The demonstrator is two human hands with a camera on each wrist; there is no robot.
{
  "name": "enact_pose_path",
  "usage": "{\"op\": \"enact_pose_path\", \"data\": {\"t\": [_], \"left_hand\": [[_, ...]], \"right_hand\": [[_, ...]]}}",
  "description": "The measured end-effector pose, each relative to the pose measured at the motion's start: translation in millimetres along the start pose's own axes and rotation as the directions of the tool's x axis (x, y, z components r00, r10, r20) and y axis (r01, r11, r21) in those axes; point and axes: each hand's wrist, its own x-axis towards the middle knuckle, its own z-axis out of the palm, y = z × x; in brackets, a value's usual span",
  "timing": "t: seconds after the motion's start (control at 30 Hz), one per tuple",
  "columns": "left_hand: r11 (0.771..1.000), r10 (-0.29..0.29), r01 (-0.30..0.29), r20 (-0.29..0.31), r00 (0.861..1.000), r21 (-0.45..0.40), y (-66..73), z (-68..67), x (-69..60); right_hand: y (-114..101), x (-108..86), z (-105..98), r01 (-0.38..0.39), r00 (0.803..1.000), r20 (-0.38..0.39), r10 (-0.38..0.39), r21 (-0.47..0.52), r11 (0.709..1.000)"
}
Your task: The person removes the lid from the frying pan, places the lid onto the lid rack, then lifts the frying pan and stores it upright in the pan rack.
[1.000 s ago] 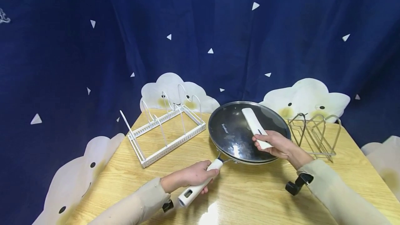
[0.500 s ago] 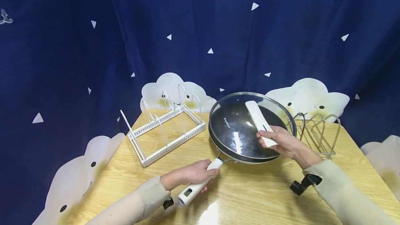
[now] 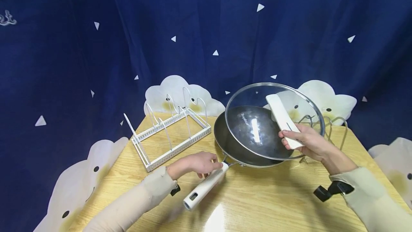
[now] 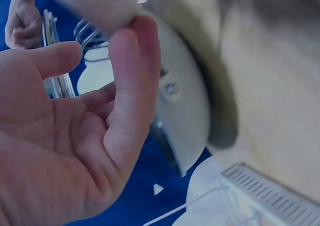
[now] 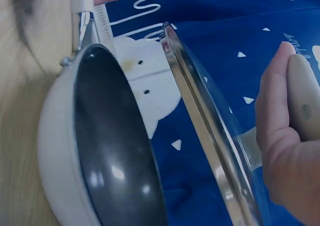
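My right hand [image 3: 307,140] grips the white handle [image 3: 279,115] of a glass lid [image 3: 251,97]. The lid is lifted and tilted, apart from the pan in the right wrist view. Beneath it sits a dark-lined frying pan [image 3: 225,142], white outside [image 5: 55,151], on the wooden table. Its white handle [image 3: 204,191] points toward me at lower left. Around the handle's upper end is my left hand [image 3: 201,162], fingers loosely bent and thumb apart from them in the left wrist view. It does not grasp the handle; whether a fingertip touches it is hard to tell.
A white rack [image 3: 180,151] with upright wire dividers stands left of the pan. To the right, partly behind the lid and right hand, is a metal wire rack [image 3: 344,128]. A dark blue curtain [image 3: 199,17] with clouds hangs behind the table [image 3: 257,196].
My right hand has raised the lid off the pan and carried it up and to the right. My left hand has let go of the pan handle and shifted slightly upward.
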Motion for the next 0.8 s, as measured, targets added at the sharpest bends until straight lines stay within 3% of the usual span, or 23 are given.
{"op": "enact_pose_path", "data": {"t": [0.3, 0.5, 0.7, 0.8], "left_hand": [[0.997, 0.067, -0.066, -0.023, 0.998, 0.038, 32.5, -21.6, 13.3], [0.993, 0.081, -0.079, -0.014, 0.997, 0.082, 65.4, -25.0, 33.9], [0.952, 0.139, -0.115, -0.066, 0.988, 0.284, 94.6, -22.7, 57.0], [0.941, 0.149, -0.112, -0.093, 0.984, 0.321, 108.6, -19.2, 68.8]], "right_hand": [[-15, -21.1, -11, 0.058, 0.996, 0.065, -0.064, 0.092, 0.994], [-26, -38.2, -22, 0.115, 0.993, 0.012, -0.116, 0.067, 0.991], [-32, -55.5, -36, 0.139, 0.99, -0.007, -0.139, 0.023, 0.99], [-34, -63.9, -43, 0.156, 0.988, -0.019, -0.155, 0.023, 0.988]]}}
